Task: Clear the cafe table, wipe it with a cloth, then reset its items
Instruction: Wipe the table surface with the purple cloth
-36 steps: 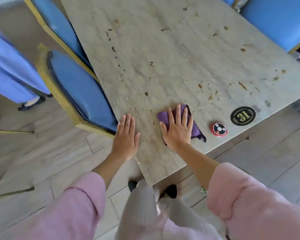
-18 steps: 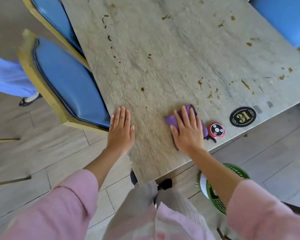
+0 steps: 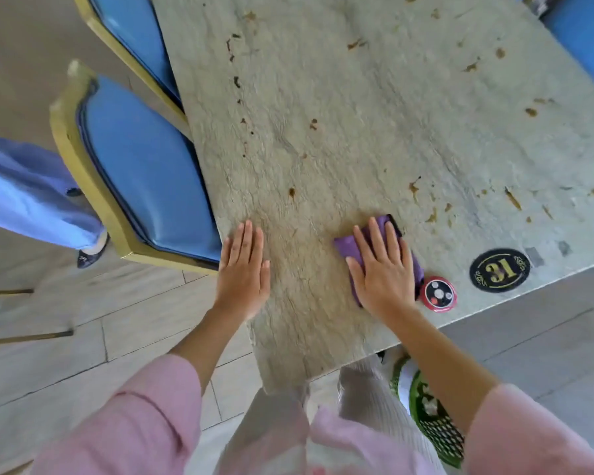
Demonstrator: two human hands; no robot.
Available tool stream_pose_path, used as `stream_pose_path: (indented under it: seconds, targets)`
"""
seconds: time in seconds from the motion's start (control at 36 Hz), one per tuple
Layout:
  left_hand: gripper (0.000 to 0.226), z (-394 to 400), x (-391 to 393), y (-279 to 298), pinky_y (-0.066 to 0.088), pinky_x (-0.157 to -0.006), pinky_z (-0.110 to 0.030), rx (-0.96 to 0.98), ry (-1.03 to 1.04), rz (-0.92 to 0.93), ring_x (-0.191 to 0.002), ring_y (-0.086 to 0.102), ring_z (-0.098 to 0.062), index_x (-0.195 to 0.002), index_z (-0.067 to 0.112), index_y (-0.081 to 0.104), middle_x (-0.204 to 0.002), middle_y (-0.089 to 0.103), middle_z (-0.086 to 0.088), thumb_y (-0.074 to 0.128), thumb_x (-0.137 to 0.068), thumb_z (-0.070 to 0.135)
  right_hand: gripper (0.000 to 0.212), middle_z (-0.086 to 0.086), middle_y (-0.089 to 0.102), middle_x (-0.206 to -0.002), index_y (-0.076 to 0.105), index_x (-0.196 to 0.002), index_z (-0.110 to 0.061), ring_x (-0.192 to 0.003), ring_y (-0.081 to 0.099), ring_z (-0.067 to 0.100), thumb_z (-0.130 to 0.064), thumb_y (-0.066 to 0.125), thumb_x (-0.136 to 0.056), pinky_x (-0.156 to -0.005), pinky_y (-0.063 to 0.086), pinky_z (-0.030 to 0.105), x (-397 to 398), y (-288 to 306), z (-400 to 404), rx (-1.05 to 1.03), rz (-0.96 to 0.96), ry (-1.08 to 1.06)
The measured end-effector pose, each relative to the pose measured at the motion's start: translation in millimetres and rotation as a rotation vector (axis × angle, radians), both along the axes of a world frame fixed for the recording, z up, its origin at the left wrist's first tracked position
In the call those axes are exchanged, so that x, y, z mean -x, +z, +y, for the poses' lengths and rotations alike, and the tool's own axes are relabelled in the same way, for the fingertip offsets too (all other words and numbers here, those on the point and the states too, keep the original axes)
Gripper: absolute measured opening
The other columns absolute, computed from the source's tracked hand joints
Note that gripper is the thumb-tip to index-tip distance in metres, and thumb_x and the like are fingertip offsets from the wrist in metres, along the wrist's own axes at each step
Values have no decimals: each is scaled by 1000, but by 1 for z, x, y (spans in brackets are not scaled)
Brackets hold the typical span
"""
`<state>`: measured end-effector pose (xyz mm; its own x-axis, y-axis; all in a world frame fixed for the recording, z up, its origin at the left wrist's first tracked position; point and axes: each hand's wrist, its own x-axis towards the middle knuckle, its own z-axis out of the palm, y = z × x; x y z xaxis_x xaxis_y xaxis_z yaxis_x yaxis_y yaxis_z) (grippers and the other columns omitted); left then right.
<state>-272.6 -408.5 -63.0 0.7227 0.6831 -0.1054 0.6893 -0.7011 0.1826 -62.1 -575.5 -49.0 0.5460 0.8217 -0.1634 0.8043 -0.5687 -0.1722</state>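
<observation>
Since a second ago the purple cloth [image 3: 374, 248] has slid rightward along the near edge, and now nearly touches the red call button [image 3: 438, 293]. The left hand [image 3: 242, 272] lies flat and released on the bench [image 3: 357, 132], bracing. The right hand [image 3: 383, 269] presses the cloth with straight fingers. Specks farther out suggest wiping is far from finished; the number plaque [image 3: 499, 269] sits just right.

At the lower right of the frame, a round black disc [image 3: 499, 270] lies on the bench [image 3: 357, 114] near its edge and bears the gold number "31", seen upside down within gold scrollwork. No other text can be read.
</observation>
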Motion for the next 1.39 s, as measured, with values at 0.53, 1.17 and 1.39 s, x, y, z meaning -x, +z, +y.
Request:
stream_pose_path:
  seconds: [0.53, 1.17, 1.39]
  targets:
    - [63, -16, -22, 3, 14, -122, -44, -51, 202, -7, -151, 6, -23, -153, 3, 17, -162, 14, -12, 14, -99, 34, 58, -1, 18, -164, 29, -154, -25, -152, 12, 26, -49, 33, -102, -121, 15, 45, -20, 1, 16, -38, 35, 511]
    - [61, -19, -26, 5, 11, -123, -43, -33, 245, 17, -151, 0, -19, -154, 4, 13, -163, 6, -9, 13, -100, 33, 60, -5, 1, -166, 11, -157, -31, -153, -3, 23, -57, 14, -103, -122, 5, 46, -98, 2, 24, 23, -10, 506]
    - [62, -18, -27, 6, 7, -123, -42, -32, 247, 39, -151, -2, -19, -154, 5, 9, -163, 2, -8, 9, -100, 36, 67, 7, -5, -166, 6, -158, -22, -151, -6, 34, -57, 9, -101, -121, 3, 52, -161, 8, 91, 72, -24, -57]
